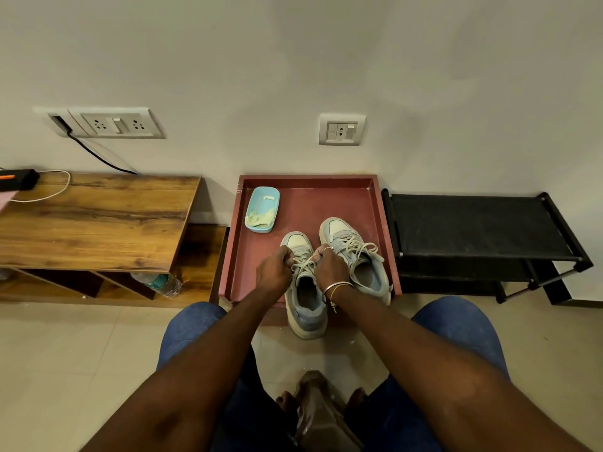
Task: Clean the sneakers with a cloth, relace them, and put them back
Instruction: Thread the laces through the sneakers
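Presently, head view, centre of the frame: I have both grips on the lace (302, 263) of the nearer sneaker (306, 298). It lies toe to the wall, with its heel overhanging the near edge of the red tray (326, 197) above the floor tiles. Left grip (275, 269): fingers curled, pinching a lace strand at the left eyelet row. Right grip (331, 267): bangled wrist, fingers likewise closed on a strand at the right row.

I judge the step to be relacing. Which eyelet is in hand I cannot tell, as the knuckles hide it. To do it well I would pull both strands evenly, take up slack row by row from the toe, and keep the strands flat and untwisted. I would also steady the shoe so it does not tip off the tray edge.

Just right of it lies the second sneaker (355, 256), on the tray, its lace threaded but loose. Upper left of the tray: a pale blue tub (270, 199) holding the cloth (261, 219), apart from both shoes. Left of the frame: a wooden desk (98, 220) with a water bottle (160, 283) beneath. Right of the frame: a black shoe rack (473, 223), the likely place to return the pair. The tray's raised wall stands between shoes and rack, so a lift rather than a slide would be needed.
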